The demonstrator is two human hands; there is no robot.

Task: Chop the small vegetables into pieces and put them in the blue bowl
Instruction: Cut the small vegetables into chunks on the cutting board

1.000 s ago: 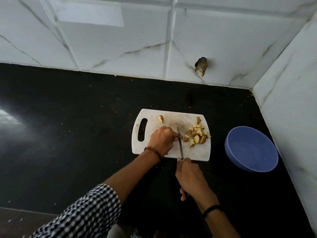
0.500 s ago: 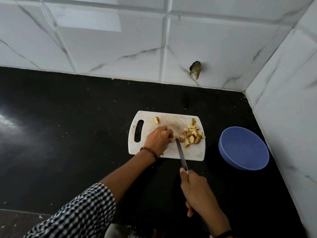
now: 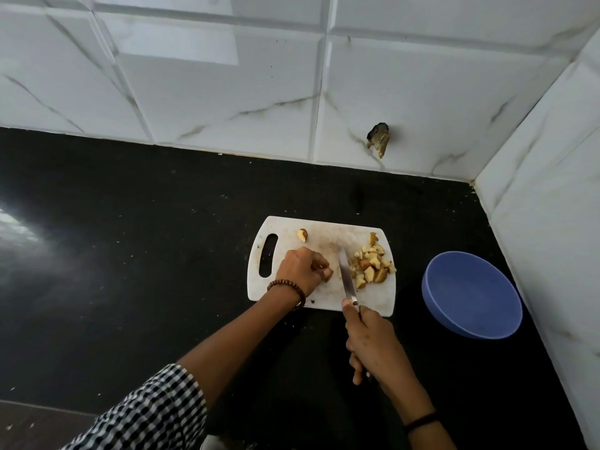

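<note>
While the left hand pinches a small brown-skinned vegetable piece on the white plastic cutting board and the right hand grips the steel-bladed knife beside it, that light, firm, roll-prone piece seems best pinned on its skin side, clear of the blade.

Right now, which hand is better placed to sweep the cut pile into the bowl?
Probably the right hand. It grips the knife, whose blade lies beside the pile's left side, with the bowl further right. The left hand pinches a piece left of the blade.
</note>
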